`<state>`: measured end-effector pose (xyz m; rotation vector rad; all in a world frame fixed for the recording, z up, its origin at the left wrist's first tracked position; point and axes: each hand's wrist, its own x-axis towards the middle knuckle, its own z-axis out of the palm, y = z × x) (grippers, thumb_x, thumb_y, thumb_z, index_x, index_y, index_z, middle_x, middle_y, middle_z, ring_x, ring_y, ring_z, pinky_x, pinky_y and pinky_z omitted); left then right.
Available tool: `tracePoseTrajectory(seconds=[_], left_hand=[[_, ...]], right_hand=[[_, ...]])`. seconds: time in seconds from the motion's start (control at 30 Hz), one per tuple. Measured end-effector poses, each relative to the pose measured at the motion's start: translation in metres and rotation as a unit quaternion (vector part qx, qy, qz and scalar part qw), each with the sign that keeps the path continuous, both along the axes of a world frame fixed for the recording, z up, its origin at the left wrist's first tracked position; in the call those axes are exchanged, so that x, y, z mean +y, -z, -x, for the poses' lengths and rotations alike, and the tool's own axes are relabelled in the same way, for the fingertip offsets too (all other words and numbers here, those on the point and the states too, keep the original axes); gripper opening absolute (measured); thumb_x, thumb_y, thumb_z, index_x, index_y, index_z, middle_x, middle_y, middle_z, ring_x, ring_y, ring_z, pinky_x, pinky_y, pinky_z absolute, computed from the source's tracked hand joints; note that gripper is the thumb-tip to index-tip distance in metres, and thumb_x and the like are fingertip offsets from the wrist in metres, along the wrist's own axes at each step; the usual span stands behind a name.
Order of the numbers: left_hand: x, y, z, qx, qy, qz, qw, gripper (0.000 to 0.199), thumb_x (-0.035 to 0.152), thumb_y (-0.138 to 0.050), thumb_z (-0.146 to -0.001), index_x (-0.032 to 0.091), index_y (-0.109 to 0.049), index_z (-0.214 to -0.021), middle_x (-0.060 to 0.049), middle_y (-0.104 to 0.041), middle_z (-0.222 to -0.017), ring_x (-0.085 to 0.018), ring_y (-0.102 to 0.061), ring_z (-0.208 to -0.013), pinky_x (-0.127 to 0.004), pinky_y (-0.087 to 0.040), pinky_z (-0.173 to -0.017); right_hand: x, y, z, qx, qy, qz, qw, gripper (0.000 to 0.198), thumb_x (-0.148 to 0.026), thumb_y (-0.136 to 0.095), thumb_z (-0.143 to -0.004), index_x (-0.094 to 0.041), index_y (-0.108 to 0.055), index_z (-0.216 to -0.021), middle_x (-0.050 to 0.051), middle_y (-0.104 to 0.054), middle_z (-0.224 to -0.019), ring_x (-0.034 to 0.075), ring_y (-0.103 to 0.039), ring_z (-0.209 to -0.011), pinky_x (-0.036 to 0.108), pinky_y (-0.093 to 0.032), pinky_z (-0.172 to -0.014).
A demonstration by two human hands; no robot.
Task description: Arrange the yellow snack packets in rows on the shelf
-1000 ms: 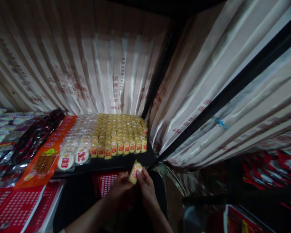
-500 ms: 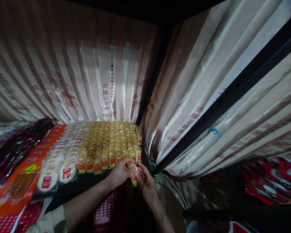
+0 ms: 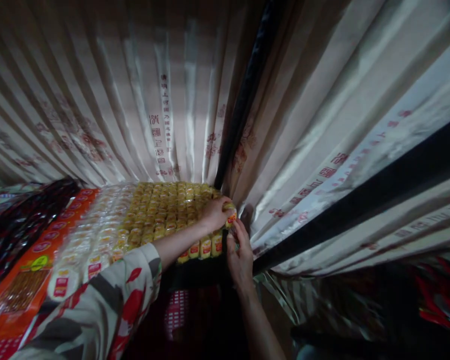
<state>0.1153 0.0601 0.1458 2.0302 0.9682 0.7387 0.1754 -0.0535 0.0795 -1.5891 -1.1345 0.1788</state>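
Note:
My left hand is closed round a small yellow wrapped snack cake with a red label, at the right rear corner of the display. Just below it, my right hand has its fingertips pinched at the lower end of the same pack. Under my left forearm, many like yellow packs stand in tight rows. A few front ones show their red labels. My left sleeve hides part of the front row.
Left of the yellow packs lie clear-wrapped white round cakes, an orange snack bag and dark shiny packages. Pleated printed curtains hang behind. A dark post and a slanting black bar stand close by. A pink basket is below.
Both hands have moved up and to the right with the yellow snack cake, from the shelf's front edge to its right rear corner. The view has shifted, and more of my left sleeve shows.

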Motion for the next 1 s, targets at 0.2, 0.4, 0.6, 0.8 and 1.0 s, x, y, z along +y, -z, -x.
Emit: tracePoseTrajectory(seconds=[0.2, 0.4, 0.6, 0.8, 1.0], left_hand=[[0.011, 0.009, -0.012, 0.043, 0.019, -0.012, 0.999, 0.028, 0.021, -0.057, -0.077, 0.016, -0.062, -0.104, -0.007, -0.068, -0.100, -0.017, -0.061, -0.089, -0.026, -0.046, -0.082], [0.021, 0.029, -0.018, 0.105, 0.049, -0.051, 0.992, 0.030, 0.022, -0.057, -0.078, 0.016, -0.061, -0.107, -0.010, -0.066, -0.105, -0.020, -0.062, -0.095, -0.028, -0.046, -0.086], [0.024, 0.043, -0.019, 0.232, 0.075, -0.107, 0.964, 0.026, 0.022, -0.052, -0.082, 0.015, -0.060, -0.106, -0.008, -0.065, -0.103, -0.018, -0.061, -0.097, -0.027, -0.048, -0.086], [0.021, 0.039, -0.024, 0.306, 0.085, -0.131, 0.939, 0.024, 0.018, -0.047, -0.084, 0.012, -0.061, -0.103, -0.010, -0.061, -0.109, -0.019, -0.061, -0.095, -0.026, -0.050, -0.080], [0.018, 0.031, -0.029, 0.334, 0.074, -0.141, 0.929, 0.033, 0.011, -0.035, -0.087, 0.014, -0.059, -0.109, -0.013, -0.056, -0.116, -0.020, -0.061, -0.094, -0.028, -0.050, -0.077]], right_hand=[[0.012, 0.012, -0.011, 0.042, 0.010, 0.020, 0.999, 0.048, -0.041, -0.040, -0.084, -0.015, -0.052, -0.122, 0.013, -0.045, -0.135, 0.022, -0.039, -0.126, 0.044, -0.028, -0.107], [0.020, 0.030, -0.014, 0.078, 0.007, 0.057, 0.995, 0.054, -0.045, -0.039, -0.083, -0.013, -0.051, -0.124, 0.013, -0.047, -0.134, 0.022, -0.039, -0.125, 0.042, -0.026, -0.108], [0.024, 0.046, -0.013, 0.113, 0.000, 0.067, 0.991, 0.056, -0.049, -0.034, -0.086, -0.012, -0.052, -0.124, 0.014, -0.047, -0.134, 0.023, -0.040, -0.125, 0.042, -0.024, -0.109], [0.027, 0.051, -0.016, 0.158, -0.042, 0.052, 0.985, 0.058, -0.053, -0.029, -0.088, -0.015, -0.052, -0.125, 0.010, -0.048, -0.134, 0.022, -0.039, -0.126, 0.041, -0.023, -0.109], [0.032, 0.049, -0.017, 0.205, -0.064, 0.079, 0.973, 0.064, -0.060, -0.027, -0.086, -0.016, -0.052, -0.126, 0.009, -0.050, -0.132, 0.024, -0.040, -0.126, 0.041, -0.026, -0.108]])
